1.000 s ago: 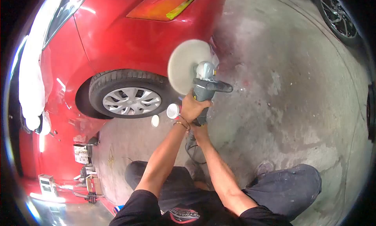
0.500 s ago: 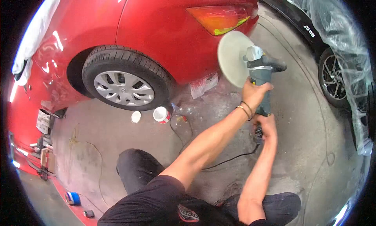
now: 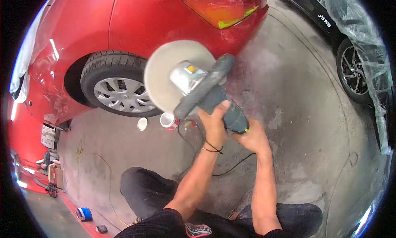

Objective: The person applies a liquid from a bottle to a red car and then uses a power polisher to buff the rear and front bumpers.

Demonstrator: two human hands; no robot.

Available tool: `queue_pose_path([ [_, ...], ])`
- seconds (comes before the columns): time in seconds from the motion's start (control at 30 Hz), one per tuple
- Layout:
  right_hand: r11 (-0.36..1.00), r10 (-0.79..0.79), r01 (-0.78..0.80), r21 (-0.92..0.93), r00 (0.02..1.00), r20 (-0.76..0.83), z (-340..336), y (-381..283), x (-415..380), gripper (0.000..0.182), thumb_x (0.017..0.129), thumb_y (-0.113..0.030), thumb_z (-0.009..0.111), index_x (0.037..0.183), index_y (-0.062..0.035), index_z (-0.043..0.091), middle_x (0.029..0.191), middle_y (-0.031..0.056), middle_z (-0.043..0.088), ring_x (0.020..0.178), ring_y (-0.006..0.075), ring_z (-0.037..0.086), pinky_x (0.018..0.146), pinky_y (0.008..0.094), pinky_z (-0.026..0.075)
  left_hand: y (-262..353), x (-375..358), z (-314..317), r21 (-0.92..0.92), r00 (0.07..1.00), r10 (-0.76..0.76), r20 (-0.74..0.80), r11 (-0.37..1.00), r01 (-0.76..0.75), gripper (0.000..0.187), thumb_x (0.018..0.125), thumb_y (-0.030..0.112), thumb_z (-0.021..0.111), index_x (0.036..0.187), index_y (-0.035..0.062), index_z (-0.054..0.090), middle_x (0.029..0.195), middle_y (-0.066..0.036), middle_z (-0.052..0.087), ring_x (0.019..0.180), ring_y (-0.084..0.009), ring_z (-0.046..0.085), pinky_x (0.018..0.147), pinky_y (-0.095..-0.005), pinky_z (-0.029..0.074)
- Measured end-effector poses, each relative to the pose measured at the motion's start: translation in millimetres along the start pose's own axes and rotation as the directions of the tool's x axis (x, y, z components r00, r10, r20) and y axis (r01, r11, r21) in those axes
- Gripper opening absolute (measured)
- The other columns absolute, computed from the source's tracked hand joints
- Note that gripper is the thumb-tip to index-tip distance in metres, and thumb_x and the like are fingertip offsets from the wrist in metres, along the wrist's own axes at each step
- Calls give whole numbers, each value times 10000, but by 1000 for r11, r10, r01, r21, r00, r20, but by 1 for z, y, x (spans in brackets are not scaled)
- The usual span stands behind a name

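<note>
Both my hands hold a rotary polisher (image 3: pixel 214 98) with a large pale round pad (image 3: pixel 163 62), a silver gear head and a black loop handle. My left hand (image 3: pixel 214 124) is wrapped round the body just behind the loop. Farther back, my right hand (image 3: pixel 255 138) grips the rear end, where the black cord trails off. In this view the pad overlaps the lower rear side of the red car (image 3: pixel 148 21), between the rear wheel (image 3: pixel 123 93) and the tail light (image 3: pixel 218 11). Yellow-green tape edges the light.
An open tub (image 3: pixel 168 121) and its white lid (image 3: pixel 142 123) are on the concrete floor near the wheel. A black car (image 3: pixel 305 11), partly draped in clear plastic sheet (image 3: pixel 365 31), stands at right. Cords (image 3: pixel 339 93) cross the floor. A blue roll (image 3: pixel 83 214) lies lower left.
The polisher has swung left and closer to me, its pad moving from below the tail light toward the wheel. Both hands keep their hold and moved with it.
</note>
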State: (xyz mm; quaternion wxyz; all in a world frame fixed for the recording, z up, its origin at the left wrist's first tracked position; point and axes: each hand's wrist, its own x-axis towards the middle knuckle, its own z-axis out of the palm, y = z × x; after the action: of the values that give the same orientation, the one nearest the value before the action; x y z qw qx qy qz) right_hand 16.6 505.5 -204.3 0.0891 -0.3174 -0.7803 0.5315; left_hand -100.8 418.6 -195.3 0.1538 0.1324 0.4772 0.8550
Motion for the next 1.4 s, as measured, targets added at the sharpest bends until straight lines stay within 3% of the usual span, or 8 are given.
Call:
queue_pose_path([
  [0.07,999,4,-3,-45,1000,3,6,5,6,420,750,-217,821,1132,-44,795,1062,246,795,1060,468,754,896,496,589,-7,1,-9,-20,1000,-4,30,1000,4,291,899,138,736,1125,-32,667,1007,-137,743,862,-237,740,810,-378,612],
  [0.17,994,-45,53,96,996,-81,11,33,9,306,726,-92,820,998,29,749,800,123,747,767,226,732,727,417,568,-26,4,-5,19,997,-49,64,999,48,297,903,145,732,1129,-36,667,1012,-150,747,872,-242,744,808,-383,615],
  [0.5,799,123,-77,597,992,-38,-32,97,48,172,726,-98,790,871,-22,736,807,54,725,667,176,650,616,365,500,-71,43,102,399,970,-136,203,916,45,569,750,258,909,1174,-39,673,1049,-143,779,932,-242,759,849,-391,606],
  [0.77,293,248,-207,933,959,135,114,110,55,506,879,-169,859,1328,-32,669,1152,57,753,962,224,739,815,413,598,-75,60,28,870,959,-173,226,479,-119,945,628,394,922,1375,-98,619,1143,-282,787,1102,-401,785,997,-456,599],
  [0.83,384,94,-99,918,993,68,173,133,62,660,869,-177,887,1449,-33,607,1346,56,706,1153,212,700,938,415,575,-54,56,-6,847,952,-146,267,507,-160,931,640,350,930,1393,-96,614,1173,-265,786,1118,-379,779,1014,-449,592],
  [1.03,832,-30,66,551,997,-74,213,62,35,436,841,-153,887,1224,-11,734,1052,65,798,973,169,743,845,406,576,26,43,-90,603,956,-170,237,798,-8,726,723,200,909,1353,-59,657,1202,-153,772,1064,-257,742,993,-402,584],
  [1.27,959,-184,211,192,972,-147,120,-61,41,435,784,-214,875,1145,4,768,1046,271,802,1048,458,779,873,481,603,86,70,-72,119,942,80,327,985,-124,551,765,273,800,1214,-33,705,1100,-152,760,960,-255,743,852,-399,610],
  [1.4,940,-188,242,241,956,-226,94,-74,43,428,783,-150,882,1145,34,746,1002,234,811,984,401,800,857,463,603,83,85,-48,165,923,34,383,981,-105,564,756,265,817,1225,-29,710,1101,-143,757,977,-249,739,868,-395,605],
])
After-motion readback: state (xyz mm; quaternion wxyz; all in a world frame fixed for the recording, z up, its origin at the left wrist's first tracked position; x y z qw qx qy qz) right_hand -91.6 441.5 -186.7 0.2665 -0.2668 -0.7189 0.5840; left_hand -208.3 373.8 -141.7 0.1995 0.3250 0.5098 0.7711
